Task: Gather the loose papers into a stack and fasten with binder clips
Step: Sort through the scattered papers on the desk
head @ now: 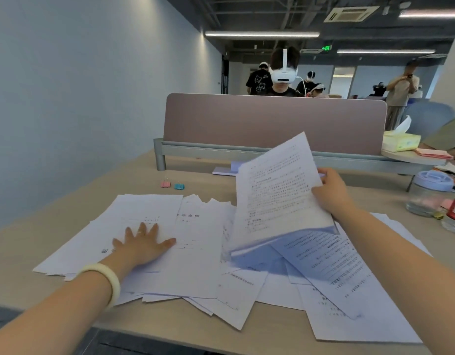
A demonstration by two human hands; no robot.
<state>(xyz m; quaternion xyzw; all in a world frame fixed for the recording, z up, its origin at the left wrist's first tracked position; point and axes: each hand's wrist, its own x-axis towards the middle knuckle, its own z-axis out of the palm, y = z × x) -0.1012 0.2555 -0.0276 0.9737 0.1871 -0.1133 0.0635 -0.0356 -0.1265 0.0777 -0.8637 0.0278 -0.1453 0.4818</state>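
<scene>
While my left hand (pixel 142 243) lies flat, fingers spread, on the loose papers (pixel 195 265) scattered across the desk (pixel 54 226) toward its near edge, my right hand (pixel 330 193) curls round the right edge of a lifted sheaf (pixel 275 190), tilted up above the heap. Beyond the papers, toward the far edge, a pink binder clip (pixel 165 184) and a blue binder clip (pixel 179 186) lie side by side.

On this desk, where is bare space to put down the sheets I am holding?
Bare desk lies left of the spread papers, reaching the pink clip and blue clip, and in the strip between the clips and the divider. The right edge is crowded with a jar; papers cover the middle.
</scene>
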